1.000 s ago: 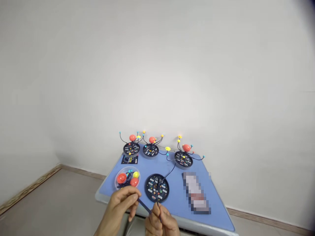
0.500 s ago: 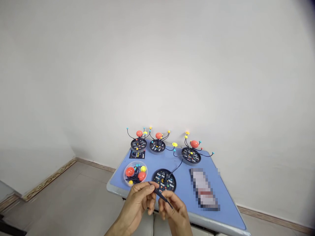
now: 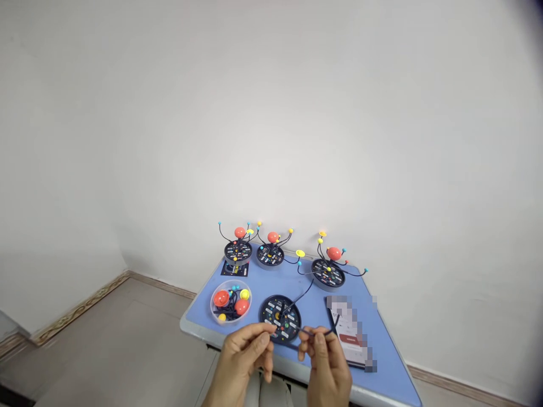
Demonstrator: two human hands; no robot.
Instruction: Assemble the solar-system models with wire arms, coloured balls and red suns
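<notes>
Near the round base [image 3: 268, 312], lightly steady the bent rod [image 3: 337, 322] your right hand [image 3: 326, 362] pinches; your left hand's [image 3: 245, 356] grip I can't tell.

Room: indoors, maybe a home
Wall [image 3: 271, 124]: plain white, past the hands [image 3: 241, 356]
Floor [image 3: 127, 339]: grey, left of the hands
Table [image 3: 267, 281]: small, blue, by the hands
Toys [image 3: 270, 256]: round planets, beyond the hands

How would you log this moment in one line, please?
right hand: holds curved dark rod | left hand: nearby, hold unclear | round base: beyond hands | clear tub: contains loose parts
</notes>
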